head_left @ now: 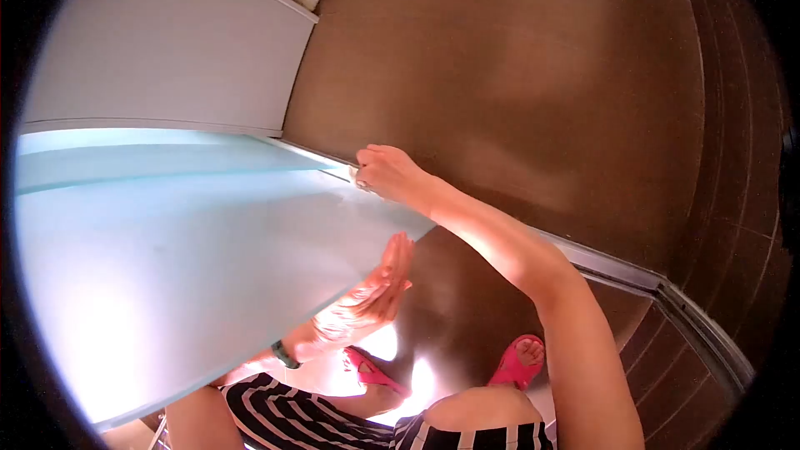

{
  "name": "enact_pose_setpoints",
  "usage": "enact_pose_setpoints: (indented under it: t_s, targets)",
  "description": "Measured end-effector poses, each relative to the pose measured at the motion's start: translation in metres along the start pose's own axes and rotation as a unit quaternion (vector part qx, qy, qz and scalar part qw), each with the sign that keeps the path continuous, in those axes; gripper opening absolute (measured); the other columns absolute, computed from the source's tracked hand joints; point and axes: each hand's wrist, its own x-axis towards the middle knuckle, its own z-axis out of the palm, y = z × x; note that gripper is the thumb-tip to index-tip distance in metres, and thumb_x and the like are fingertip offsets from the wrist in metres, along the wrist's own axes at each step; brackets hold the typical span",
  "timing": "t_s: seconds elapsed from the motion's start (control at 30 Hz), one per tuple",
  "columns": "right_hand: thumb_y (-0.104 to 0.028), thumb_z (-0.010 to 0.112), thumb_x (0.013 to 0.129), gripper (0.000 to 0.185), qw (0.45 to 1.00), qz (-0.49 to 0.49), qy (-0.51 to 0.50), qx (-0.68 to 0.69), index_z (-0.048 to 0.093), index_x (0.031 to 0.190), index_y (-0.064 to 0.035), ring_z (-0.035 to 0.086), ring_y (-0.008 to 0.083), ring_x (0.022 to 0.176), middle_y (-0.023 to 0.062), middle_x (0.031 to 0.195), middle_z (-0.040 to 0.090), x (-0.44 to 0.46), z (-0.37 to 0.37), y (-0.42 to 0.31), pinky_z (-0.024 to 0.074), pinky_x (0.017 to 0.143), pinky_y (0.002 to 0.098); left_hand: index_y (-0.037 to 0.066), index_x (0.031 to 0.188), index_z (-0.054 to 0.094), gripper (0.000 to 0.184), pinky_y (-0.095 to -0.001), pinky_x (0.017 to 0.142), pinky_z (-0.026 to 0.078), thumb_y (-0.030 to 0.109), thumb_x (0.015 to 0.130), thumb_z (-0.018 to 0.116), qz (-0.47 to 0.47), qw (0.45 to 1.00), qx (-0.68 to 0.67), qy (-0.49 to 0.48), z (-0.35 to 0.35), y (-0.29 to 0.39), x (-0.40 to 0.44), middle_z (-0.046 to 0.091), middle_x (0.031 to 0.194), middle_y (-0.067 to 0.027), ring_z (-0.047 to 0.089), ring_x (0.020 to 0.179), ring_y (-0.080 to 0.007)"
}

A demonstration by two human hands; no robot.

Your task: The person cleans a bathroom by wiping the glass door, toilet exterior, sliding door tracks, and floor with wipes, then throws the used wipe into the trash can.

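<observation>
A frosted glass panel (233,258) fills the left half of the view, its free edge slanting towards me. Along that edge my left hand (371,304) rests with fingers stretched out and close together; a dark band is on the wrist. Farther ahead, my right hand (387,173) is closed at the metal bottom track (312,156), by the far end of the glass. A bit of something whitish (353,175) shows at its fingertips, mostly hidden by the fingers, so its kind cannot be made out.
Brown floor (500,58) lies beyond the track. The metal rail (612,271) runs on to a corner at right, near dark tiles (742,133). A white panel (175,42) stands at upper left. Below are my feet in pink sandals (518,362).
</observation>
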Motion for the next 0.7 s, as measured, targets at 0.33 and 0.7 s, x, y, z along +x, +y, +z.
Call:
enact_pose_setpoints:
  t_s: [0.33,0.7]
  targets:
    - [-0.009,0.063,0.071,0.003,0.985,-0.071,-0.118,-0.105,0.065,0.073,-0.0093,0.058,0.0253,0.093,0.0084,0.089,0.061,0.026,0.069,0.021,0.0454,0.081,0.0364,0.006,0.124,0.059,0.044,-0.0451,0.114,0.010,0.030,0.092,0.042,0.015,0.999,0.011,-0.032,-0.004,0.001,-0.005,0.059,0.128,-0.0072,0.049,0.126,-0.0174]
    - [-0.012,0.061,0.071,0.015,0.982,-0.095,-0.093,-0.131,0.064,0.085,-0.0091,0.055,0.0230,0.095,0.0040,0.093,0.058,-0.093,0.000,0.020,0.0428,0.089,0.0371,0.005,0.128,0.055,0.048,-0.0450,0.113,0.013,0.028,0.089,0.041,0.031,0.998,0.028,-0.042,0.001,0.004,-0.006,0.057,0.130,-0.0089,0.048,0.127,-0.0184]
